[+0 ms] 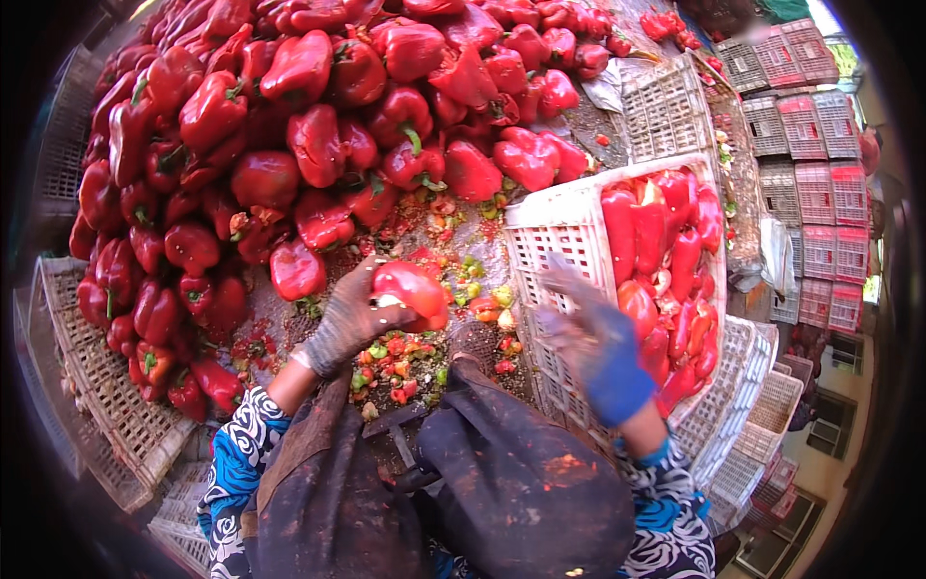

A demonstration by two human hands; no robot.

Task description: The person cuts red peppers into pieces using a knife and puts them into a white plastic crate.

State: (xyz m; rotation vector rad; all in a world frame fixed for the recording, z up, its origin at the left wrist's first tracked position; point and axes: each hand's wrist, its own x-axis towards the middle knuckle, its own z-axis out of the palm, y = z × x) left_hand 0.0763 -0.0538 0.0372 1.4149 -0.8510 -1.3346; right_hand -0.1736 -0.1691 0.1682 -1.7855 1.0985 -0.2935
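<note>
My left hand, in a dirty grey glove, is closed around a red bell pepper. A pale spot shows on the pepper's side by my fingers. To the right, my right hand, gloved with a blue cuff, is in front of the side of a white plastic crate. Motion smears its fingers, so whether they hold anything cannot be made out. Red peppers fill that crate, which tilts toward me. Between my hands and knees, green and red pepper cores and scraps litter the ground.
A large heap of whole red bell peppers rises ahead and to the left. A crate leans at its left edge. Another crate lies behind the filled one, and more crates are nested at right. Stacked crates line the far right.
</note>
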